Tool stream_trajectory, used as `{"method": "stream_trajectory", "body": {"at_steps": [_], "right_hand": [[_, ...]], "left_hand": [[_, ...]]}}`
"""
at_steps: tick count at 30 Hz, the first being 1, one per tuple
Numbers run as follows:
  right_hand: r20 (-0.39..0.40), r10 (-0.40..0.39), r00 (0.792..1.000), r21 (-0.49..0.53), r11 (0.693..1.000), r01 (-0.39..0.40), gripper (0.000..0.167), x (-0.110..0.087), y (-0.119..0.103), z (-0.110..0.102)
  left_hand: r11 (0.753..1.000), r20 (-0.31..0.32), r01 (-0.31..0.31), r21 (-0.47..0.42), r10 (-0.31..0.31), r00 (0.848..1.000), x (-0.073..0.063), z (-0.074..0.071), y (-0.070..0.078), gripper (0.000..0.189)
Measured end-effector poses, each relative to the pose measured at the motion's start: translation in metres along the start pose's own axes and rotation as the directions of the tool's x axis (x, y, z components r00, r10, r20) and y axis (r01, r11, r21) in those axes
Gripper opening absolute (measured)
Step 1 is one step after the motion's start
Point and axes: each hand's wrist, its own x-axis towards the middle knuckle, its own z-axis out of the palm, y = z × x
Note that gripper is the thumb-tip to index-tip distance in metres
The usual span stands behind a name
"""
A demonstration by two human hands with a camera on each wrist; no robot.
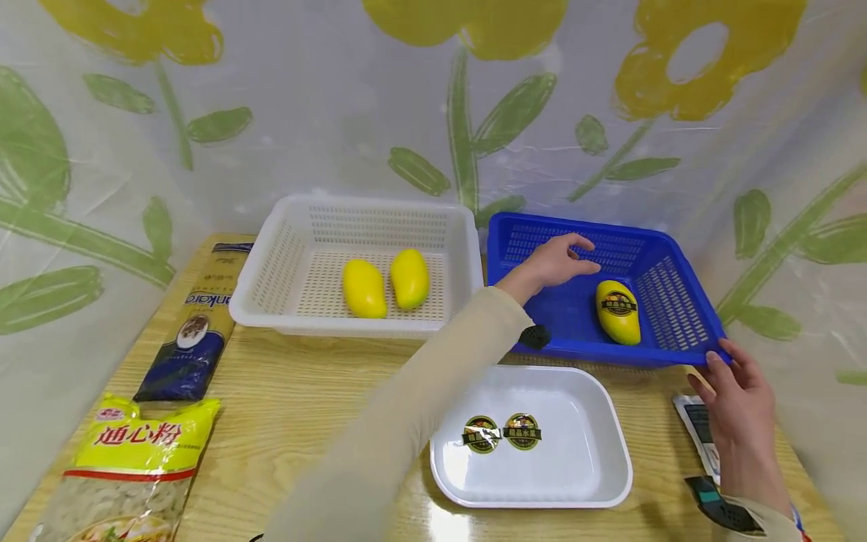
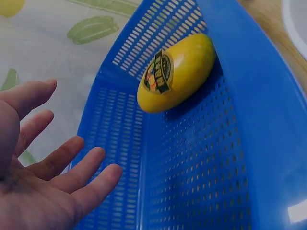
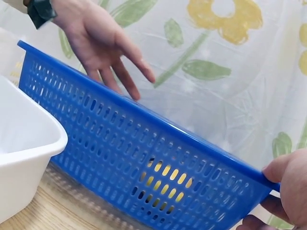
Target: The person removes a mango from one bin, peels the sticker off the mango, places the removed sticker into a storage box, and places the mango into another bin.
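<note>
My right hand pinches the near right corner of the blue plastic basket, thumb and fingers at its rim. Inside the basket, toward the right, lies a yellow mango with a black and gold sticker on it. Over the basket's left part hovers my left hand, its fingers spread and nothing in them. From the right wrist view, the left hand appears beyond the basket's rim, and yellow from the mango shows through the slots.
A white basket holding two plain mangoes stands to the left. In front is a white tray with two round stickers. Food packages lie at the left edge, and a small packet lies by my right wrist.
</note>
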Motion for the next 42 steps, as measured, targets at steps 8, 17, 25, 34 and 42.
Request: {"method": "stream_trajectory", "body": {"at_steps": [8,17,25,34,42], "right_hand": [[-0.001,-0.009,1.0,0.019,1.0,0.009,0.054,-0.005,0.001,-0.001],[0.015,-0.017,1.0,-0.006,1.0,0.017,0.057,-0.008,0.003,-0.002],[-0.008,-0.001,1.0,-0.054,0.999,0.0,0.059,-0.012,0.002,0.002],[-0.005,-0.012,1.0,-0.071,0.997,0.012,0.057,-0.014,0.001,0.008],[0.001,-0.009,1.0,-0.103,0.995,0.009,0.06,-0.019,0.002,0.011]], "left_hand": [[0.997,0.002,0.06,0.054,-0.06,0.998,0.015,0.028,0.004,0.04],[0.991,0.002,0.125,0.053,-0.125,0.992,0.022,0.045,-0.001,0.039],[0.984,0.08,0.156,0.083,-0.163,0.983,0.022,0.046,-0.004,0.039],[0.984,0.093,0.147,0.096,-0.156,0.983,0.025,0.043,-0.005,0.039],[0.989,0.095,0.128,0.068,-0.134,0.986,0.029,0.033,-0.003,0.041]]}}
